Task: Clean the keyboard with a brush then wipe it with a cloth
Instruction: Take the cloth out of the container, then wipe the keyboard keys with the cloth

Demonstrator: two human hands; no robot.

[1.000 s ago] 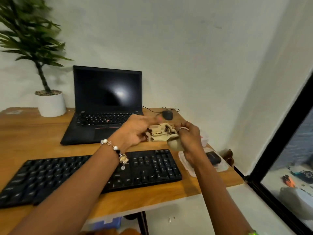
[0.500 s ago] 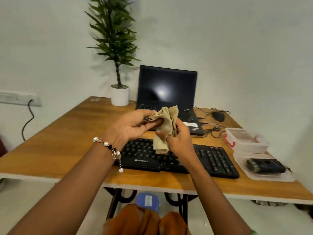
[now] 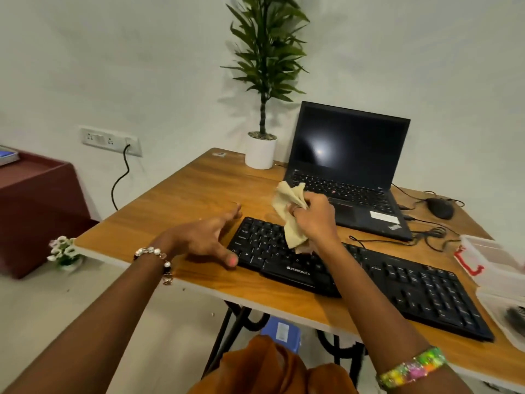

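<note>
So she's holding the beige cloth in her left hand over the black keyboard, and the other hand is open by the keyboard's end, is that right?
Not quite: the head view shows the beige cloth gripped in the right hand, not the left. It is over the black keyboard, and the left hand is open by the keyboard's end.

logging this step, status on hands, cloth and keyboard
Right hand grips cloth above keyboard. Left hand open at keyboard's left end. Nothing in the way.

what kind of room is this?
Likely a small home or office workspace: a wooden desk with an open laptop and external keyboard, plus a wall socket panel.
</note>
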